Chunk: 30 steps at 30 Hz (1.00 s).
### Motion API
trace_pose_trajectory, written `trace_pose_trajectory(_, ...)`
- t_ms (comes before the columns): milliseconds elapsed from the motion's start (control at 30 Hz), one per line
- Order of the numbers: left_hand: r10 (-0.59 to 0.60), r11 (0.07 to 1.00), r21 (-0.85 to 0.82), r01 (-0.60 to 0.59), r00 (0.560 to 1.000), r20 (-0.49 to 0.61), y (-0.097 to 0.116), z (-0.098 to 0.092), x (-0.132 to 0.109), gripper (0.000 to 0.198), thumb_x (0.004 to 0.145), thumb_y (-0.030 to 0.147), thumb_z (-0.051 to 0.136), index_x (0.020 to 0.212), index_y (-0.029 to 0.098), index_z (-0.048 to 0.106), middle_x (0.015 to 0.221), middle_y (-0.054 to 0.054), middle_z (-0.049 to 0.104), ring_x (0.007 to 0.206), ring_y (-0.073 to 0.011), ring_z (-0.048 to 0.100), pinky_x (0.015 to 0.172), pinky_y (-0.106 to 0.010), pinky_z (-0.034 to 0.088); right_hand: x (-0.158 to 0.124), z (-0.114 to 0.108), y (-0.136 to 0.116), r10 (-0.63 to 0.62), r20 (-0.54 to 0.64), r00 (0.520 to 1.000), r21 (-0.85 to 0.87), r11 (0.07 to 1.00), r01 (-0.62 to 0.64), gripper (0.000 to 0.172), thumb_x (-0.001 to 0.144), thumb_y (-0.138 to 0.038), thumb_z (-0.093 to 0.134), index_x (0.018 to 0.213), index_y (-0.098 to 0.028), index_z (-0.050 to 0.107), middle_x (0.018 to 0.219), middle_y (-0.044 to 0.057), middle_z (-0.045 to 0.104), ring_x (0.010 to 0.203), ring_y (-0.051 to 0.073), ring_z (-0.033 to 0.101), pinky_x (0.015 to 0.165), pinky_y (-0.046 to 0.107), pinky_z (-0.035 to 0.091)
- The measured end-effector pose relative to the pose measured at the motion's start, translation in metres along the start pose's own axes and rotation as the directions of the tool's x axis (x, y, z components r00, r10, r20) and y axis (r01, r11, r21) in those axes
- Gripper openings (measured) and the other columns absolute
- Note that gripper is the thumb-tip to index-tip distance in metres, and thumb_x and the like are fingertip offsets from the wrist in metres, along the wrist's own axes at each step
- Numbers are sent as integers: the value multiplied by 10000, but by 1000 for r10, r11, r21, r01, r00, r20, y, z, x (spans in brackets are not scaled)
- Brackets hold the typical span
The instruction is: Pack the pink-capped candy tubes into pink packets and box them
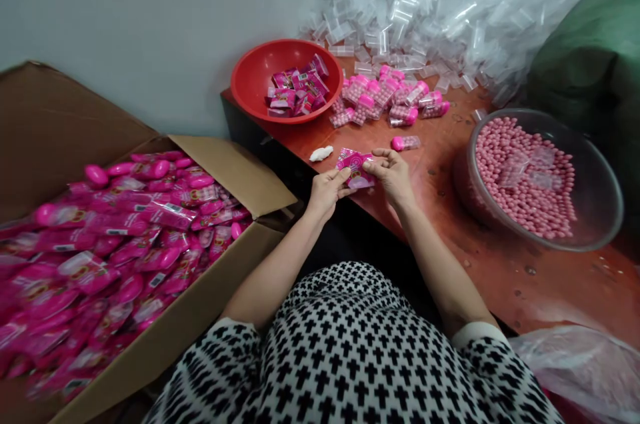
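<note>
A small pink printed wrapper point(356, 167) is held between both hands over the table's front edge. My left hand point(326, 194) pinches its left side between thumb and fingers. On its right side, the thumb and fingers of my right hand point(393, 176) grip it. Just behind my right hand lies one clear tube with a pink cap point(406, 143), filled with small beads. A white crumpled piece point(321, 154) rests beyond my left hand. Further back, several capped tubes of pink beads point(383, 97) lie in a pile.
A red bowl point(245, 87) holds pink packets. Clear empty tubes point(425, 11) are heaped behind. A tub point(607, 204) of pink beads stands right on the orange table point(480, 264). At left, a cardboard box point(240, 177) holds pink packages. Green sack point(595, 57) at right.
</note>
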<state>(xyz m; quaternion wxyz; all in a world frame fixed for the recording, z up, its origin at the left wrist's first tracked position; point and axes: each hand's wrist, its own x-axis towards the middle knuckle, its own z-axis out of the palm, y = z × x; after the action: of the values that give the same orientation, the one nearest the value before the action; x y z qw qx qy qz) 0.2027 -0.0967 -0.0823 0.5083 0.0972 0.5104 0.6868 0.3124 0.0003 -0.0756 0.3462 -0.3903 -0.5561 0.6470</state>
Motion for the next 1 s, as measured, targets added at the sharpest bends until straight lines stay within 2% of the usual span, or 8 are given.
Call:
trace_pose_trajectory(133,22,1000,-20,-24,995,-95,2,-11,1,304,618,346,792,701,88,653,646,-44,667,578,-125,648,603,-262,561,11,-4,13,-121,-32,992,-399,912,98,402,681,-386,712,977,-195,519,647,-27,592,596,163,563,595,304,451)
trace_pose_trajectory(267,7,1000,-17,-8,995,-99,3,-13,-1,304,572,323,816,668,85,653,637,-39,663,560,-121,640,573,-253,555,14,-9,19,-313,91,945,-793,551,259,294,742,-347,670,962,-168,595,946,117,645,922,264,572,821,416,441)
trace_pose_trajectory(367,0,1000,-31,-4,992,-124,3,-10,-1,300,538,302,832,652,89,653,642,-39,668,546,-116,632,552,-241,543,11,-17,14,-340,130,931,-808,508,299,270,824,-334,581,1026,-156,597,1019,127,644,924,244,576,816,381,446)
trace_pose_trajectory(500,-25,998,-59,17,989,-147,6,-6,-1,299,520,287,841,638,90,650,631,-44,673,527,-114,622,529,-232,530,17,-40,-4,-301,8,954,-868,471,156,245,872,-319,502,1016,-157,615,945,108,661,813,228,587,755,362,446)
trace_pose_trajectory(633,-76,992,-110,59,983,-164,8,-4,-2,304,519,275,847,608,95,620,598,-29,654,504,-105,602,515,-228,525,41,-63,-25,-298,39,954,-974,202,103,336,885,-157,378,1156,-149,575,1196,157,584,1086,293,499,862,416,408)
trace_pose_trajectory(767,-115,976,-203,77,976,-185,9,-2,-1,271,585,276,822,654,112,619,613,-14,647,504,-98,593,484,-212,513,60,-73,-34,-72,221,973,-975,-51,218,383,869,-110,351,1192,-132,556,1232,169,565,1129,308,455,867,412,399)
trace_pose_trajectory(900,-149,949,-301,90,972,-180,9,5,0,205,664,256,777,737,121,641,693,-23,674,555,-106,623,495,-210,523,51,-75,-29,-97,130,987,-988,-99,121,330,917,-221,337,1074,-79,590,1094,210,606,1021,292,524,775,360,427)
trace_pose_trajectory(1000,-187,923,-368,113,967,-172,6,11,1,190,695,252,756,774,123,642,717,-31,681,598,-120,647,542,-225,543,25,-72,-21,-148,35,988,-990,127,54,287,914,-281,379,964,-112,604,961,170,651,900,260,597,715,332,446)
